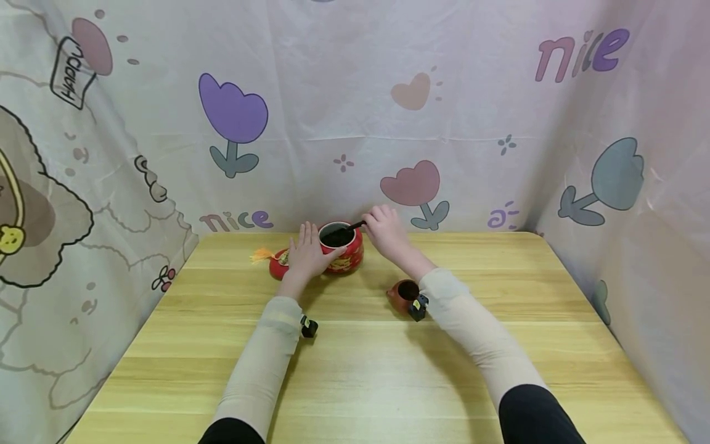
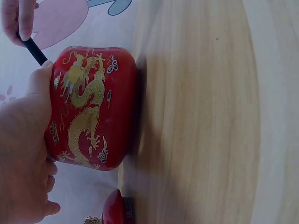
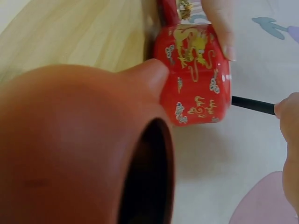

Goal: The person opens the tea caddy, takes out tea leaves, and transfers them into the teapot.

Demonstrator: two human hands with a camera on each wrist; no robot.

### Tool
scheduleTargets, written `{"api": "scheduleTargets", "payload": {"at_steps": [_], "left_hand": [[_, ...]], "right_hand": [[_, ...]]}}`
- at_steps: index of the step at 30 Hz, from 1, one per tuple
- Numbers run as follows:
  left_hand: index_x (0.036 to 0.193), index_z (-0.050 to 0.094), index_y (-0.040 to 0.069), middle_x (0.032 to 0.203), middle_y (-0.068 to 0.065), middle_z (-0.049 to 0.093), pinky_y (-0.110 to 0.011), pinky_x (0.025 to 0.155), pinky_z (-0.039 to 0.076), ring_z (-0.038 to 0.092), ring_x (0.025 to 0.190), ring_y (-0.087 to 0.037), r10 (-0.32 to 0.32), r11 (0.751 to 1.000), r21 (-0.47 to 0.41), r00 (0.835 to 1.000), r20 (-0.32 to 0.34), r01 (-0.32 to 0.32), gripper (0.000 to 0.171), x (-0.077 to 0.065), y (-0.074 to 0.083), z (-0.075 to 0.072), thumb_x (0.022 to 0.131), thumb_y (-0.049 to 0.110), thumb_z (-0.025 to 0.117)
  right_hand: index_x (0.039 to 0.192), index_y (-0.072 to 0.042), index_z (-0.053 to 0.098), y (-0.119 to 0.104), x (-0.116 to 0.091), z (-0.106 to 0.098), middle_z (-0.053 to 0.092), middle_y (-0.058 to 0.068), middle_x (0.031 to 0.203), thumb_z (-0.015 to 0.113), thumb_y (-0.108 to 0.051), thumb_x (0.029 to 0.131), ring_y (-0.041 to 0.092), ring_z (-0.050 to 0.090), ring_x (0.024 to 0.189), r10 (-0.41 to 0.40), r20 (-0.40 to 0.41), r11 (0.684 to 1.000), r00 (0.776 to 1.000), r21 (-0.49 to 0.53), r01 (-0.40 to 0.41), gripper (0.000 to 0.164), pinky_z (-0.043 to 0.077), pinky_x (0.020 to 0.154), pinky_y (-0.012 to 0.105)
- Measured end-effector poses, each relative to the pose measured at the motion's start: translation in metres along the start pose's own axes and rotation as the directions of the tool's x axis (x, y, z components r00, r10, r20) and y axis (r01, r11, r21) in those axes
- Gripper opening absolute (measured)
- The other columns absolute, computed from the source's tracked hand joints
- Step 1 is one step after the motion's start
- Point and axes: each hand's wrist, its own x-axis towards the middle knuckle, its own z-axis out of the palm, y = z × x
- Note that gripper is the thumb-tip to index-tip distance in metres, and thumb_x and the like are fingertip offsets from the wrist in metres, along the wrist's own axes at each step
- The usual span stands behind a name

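A red jar [image 1: 346, 262] with a golden dragon design stands upright at the table's back, filled with something dark. My left hand [image 1: 307, 251] holds its left side, thumb across the front near the rim and the other fingers extended along the side. Between the fingertips of my right hand [image 1: 385, 231] is the handle of a slim black scoop [image 3: 252, 105], whose far end dips into the jar's mouth. A reddish-brown clay teapot [image 3: 70, 140], uncovered, with a short spout, sits below my right wrist. Its inside looks dark.
The jar's red lid [image 1: 277, 265], with a yellow tassel [image 1: 261, 254], lies left of the jar, partly behind my left hand. A patterned cloth [image 1: 333, 123] hangs right behind the table's back edge. The wooden table [image 1: 355, 382] extends toward me.
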Motion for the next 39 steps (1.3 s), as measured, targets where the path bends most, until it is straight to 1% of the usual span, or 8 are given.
{"api": "scheduleTargets", "payload": {"at_steps": [5,10,13,16,22,26,34,39], "left_hand": [[0.156,0.009,0.0,0.164,-0.019,0.007,-0.06,0.121,0.01,0.005,0.153,-0.033,-0.005,1.0,-0.013,1.0,-0.005,0.005,0.116,-0.002,0.0,0.0,0.082,0.084,0.038],[0.155,0.011,0.0,0.164,-0.019,0.008,-0.061,0.121,0.011,0.006,0.153,-0.033,-0.004,1.0,-0.009,1.0,-0.015,0.004,0.116,0.0,-0.001,0.002,0.081,0.085,0.036],[0.156,0.01,0.0,0.164,-0.019,0.007,-0.061,0.12,0.01,0.006,0.153,-0.034,-0.003,1.0,-0.01,1.0,-0.015,0.002,0.117,0.001,-0.002,0.002,0.08,0.086,0.035],[0.155,0.009,-0.001,0.164,-0.02,0.006,-0.062,0.12,0.008,0.005,0.153,-0.035,-0.002,1.0,-0.012,1.0,-0.009,0.002,0.119,0.002,-0.002,0.003,0.079,0.087,0.034],[0.155,0.008,-0.001,0.164,-0.02,0.003,-0.063,0.12,0.008,0.003,0.153,-0.035,0.0,1.0,-0.012,1.0,-0.007,0.0,0.119,0.004,-0.003,0.001,0.079,0.087,0.034],[0.155,0.009,-0.001,0.164,-0.019,0.005,-0.062,0.12,0.011,0.004,0.153,-0.034,-0.001,1.0,-0.011,1.0,-0.012,0.001,0.118,0.003,-0.003,0.001,0.08,0.087,0.034],[0.155,0.01,-0.001,0.164,-0.019,0.006,-0.062,0.12,0.009,0.004,0.153,-0.033,-0.009,0.999,-0.03,1.0,-0.014,0.009,0.119,0.001,-0.002,0.004,0.08,0.087,0.035],[0.156,0.01,0.0,0.164,-0.018,0.006,-0.061,0.12,0.01,0.003,0.154,-0.032,-0.015,0.999,-0.044,1.0,-0.021,0.014,0.118,0.0,-0.003,0.006,0.08,0.087,0.036]], "right_hand": [[0.104,-0.007,0.07,-0.004,0.001,0.005,0.062,0.006,0.097,0.067,-0.012,0.091,0.025,0.055,0.094,-0.038,0.006,0.995,0.999,-0.091,0.038,0.014,0.042,0.073,0.036],[0.11,-0.008,0.069,-0.01,0.004,0.011,0.061,0.006,0.104,0.055,-0.007,0.096,0.024,0.053,0.098,-0.071,0.123,0.979,0.99,-0.182,0.093,0.02,0.042,0.079,0.035],[0.112,-0.008,0.068,-0.014,0.006,0.013,0.06,0.006,0.106,0.053,-0.007,0.096,0.024,0.051,0.1,-0.086,0.184,0.972,0.979,-0.2,0.123,0.022,0.04,0.08,0.034],[0.114,-0.009,0.067,-0.016,0.009,0.014,0.06,0.006,0.107,0.055,-0.009,0.095,0.024,0.051,0.102,-0.073,0.231,0.976,0.97,-0.184,0.117,0.022,0.04,0.08,0.034],[0.113,-0.009,0.069,-0.017,0.015,0.011,0.06,0.005,0.105,0.057,-0.018,0.098,0.024,0.05,0.103,0.03,0.344,0.998,0.938,-0.068,-0.007,0.021,0.04,0.083,0.035],[0.109,-0.007,0.07,-0.017,0.016,0.006,0.062,0.008,0.104,0.059,-0.017,0.098,0.026,0.052,0.104,0.087,0.379,0.993,0.921,0.043,-0.111,0.019,0.043,0.089,0.04],[0.107,-0.004,0.07,-0.011,0.011,0.006,0.063,0.012,0.107,0.059,-0.015,0.097,0.029,0.052,0.107,0.187,0.39,0.937,0.901,0.205,-0.283,0.018,0.042,0.097,0.048],[0.102,-0.002,0.071,-0.004,0.01,0.01,0.065,0.015,0.106,0.059,-0.014,0.097,0.031,0.052,0.106,0.253,0.388,0.885,0.886,0.279,-0.374,0.018,0.041,0.097,0.045]]}}
